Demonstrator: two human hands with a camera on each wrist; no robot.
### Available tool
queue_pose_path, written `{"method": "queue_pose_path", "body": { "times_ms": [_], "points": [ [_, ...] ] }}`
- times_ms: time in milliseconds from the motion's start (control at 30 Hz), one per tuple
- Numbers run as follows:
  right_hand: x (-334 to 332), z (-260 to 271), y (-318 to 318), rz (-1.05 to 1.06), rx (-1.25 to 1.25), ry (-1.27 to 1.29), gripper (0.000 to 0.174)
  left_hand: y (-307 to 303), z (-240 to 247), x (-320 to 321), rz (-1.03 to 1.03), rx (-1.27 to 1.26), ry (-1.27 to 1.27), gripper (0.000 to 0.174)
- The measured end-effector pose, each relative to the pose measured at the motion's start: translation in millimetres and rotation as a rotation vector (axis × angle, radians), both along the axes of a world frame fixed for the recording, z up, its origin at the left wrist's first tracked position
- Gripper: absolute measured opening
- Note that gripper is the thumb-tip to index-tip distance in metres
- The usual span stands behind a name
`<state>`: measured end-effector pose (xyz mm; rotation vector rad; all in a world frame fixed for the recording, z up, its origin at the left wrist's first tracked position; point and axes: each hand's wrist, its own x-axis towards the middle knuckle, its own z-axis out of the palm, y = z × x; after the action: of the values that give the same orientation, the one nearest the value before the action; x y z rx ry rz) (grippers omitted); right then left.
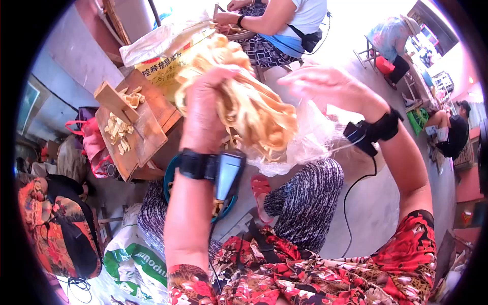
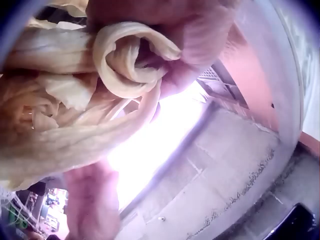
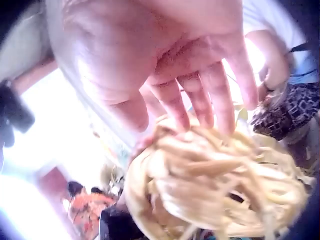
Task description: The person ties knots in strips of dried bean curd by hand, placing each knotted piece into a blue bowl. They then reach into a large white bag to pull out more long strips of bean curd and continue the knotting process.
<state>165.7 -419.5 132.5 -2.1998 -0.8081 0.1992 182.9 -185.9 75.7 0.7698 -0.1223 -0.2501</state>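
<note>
In the head view my left hand grips a thick bundle of long, pale yellow strips, raised above my lap. The strips fold over at the top and hang down towards the right. A curled strip end shows close to the left palm in the left wrist view. My right hand is held up on the other side of the bundle, fingers extended and nothing in its grasp. In the right wrist view its fingertips overlap the top of the bundle.
A clear plastic bag lies beyond my knees. To the left stands a wooden bench with an upright wooden block and short cut pieces. A teal basin is under my left forearm. Another person sits opposite.
</note>
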Motion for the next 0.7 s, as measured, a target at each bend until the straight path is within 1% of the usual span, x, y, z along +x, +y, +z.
{"method": "queue_pose_path", "body": {
  "times_ms": [33,67,100,133,167,200,267,300,333,367,433,500,567,600,700],
  "points": [
    [-1,1,-21,-0.12,0.111,0.283,0.035,7,19,-6,0.005,0.002,-0.034,0.017],
    [4,-8,-49,-0.138,0.04,0.168,0.031,15,32,-9,0.034,0.067,-0.066,0.019],
    [8,-23,-79,-0.263,-0.018,0.15,0.028,22,44,-12,0.064,0.131,-0.099,0.02],
    [13,-39,-109,-0.387,-0.072,0.142,0.026,25,61,-20,0.066,0.119,-0.14,0.02],
    [12,-49,-128,-0.615,-0.114,0.233,0.024,29,71,-28,0.071,0.105,-0.176,0.02],
    [6,-49,-134,-0.694,-0.121,0.224,0.022,36,69,-36,0.301,0.246,-0.459,0.021],
    [-10,-51,-142,-0.852,-0.134,0.207,0.02,71,80,-46,0.553,0.337,-0.422,0.029],
    [-18,-59,-148,-0.782,-0.232,0.243,0.02,89,86,-50,0.676,0.388,-0.389,0.033],
    [-26,-69,-155,-0.71,-0.323,0.276,0.02,106,88,-54,0.746,0.407,-0.363,0.033],
    [-36,-81,-162,-0.639,-0.411,0.305,0.02,121,90,-58,0.759,0.422,-0.353,0.033],
    [-68,-103,-166,-0.43,-0.79,0.08,0.023,148,92,-67,0.774,0.467,-0.341,0.033],
    [-86,-132,-184,-0.412,-0.922,0.224,0.026,167,94,-77,0.782,0.536,-0.32,0.033],
    [-106,-171,-216,-0.409,-0.825,0.312,0.026,181,95,-85,0.778,0.607,-0.289,0.033],
    [-112,-158,-205,-0.534,-0.732,0.582,0.022,187,97,-90,0.782,0.642,-0.275,0.033],
    [-112,-166,-203,-0.646,-0.424,0.658,0.018,199,103,-105,0.792,0.733,-0.237,0.033]
  ]
}}
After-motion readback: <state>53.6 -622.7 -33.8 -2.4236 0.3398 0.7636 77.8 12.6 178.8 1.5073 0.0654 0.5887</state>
